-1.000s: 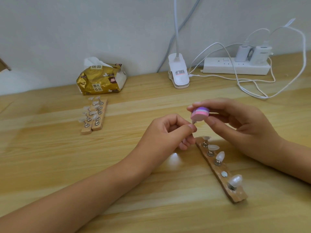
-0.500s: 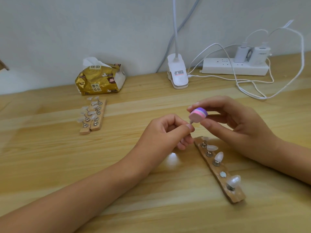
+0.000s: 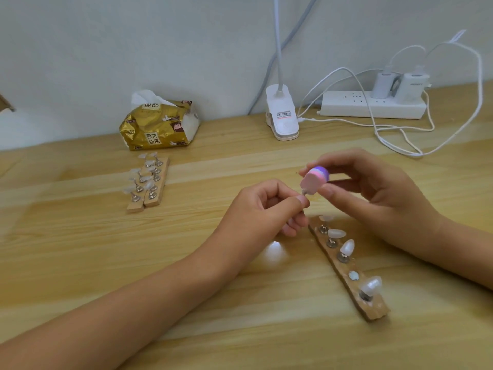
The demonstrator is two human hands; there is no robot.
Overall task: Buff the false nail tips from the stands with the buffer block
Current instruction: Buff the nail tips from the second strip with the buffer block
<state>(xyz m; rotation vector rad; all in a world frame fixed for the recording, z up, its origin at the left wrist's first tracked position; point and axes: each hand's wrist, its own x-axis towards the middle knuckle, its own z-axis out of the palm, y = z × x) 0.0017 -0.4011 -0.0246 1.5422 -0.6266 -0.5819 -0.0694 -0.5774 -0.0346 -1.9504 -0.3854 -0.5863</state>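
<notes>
One nail tip (image 3: 304,192) meets the buffer block (image 3: 314,178) above the table (image 3: 80,249).
The left hand (image 3: 266,206) pinches the tip's pin between thumb and fingers; the right hand (image 3: 373,193) grips the pink-and-purple block, over the near stand (image 3: 373,311). A gold tissue pack (image 3: 157,129) reads "原木纯品"; the label on the clip lamp (image 3: 282,121) is illegible.

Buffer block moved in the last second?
No, not noticeably. The buffer block, pinched by the right hand, sits up and left of the near stand at its far end, same offset as before.
</notes>
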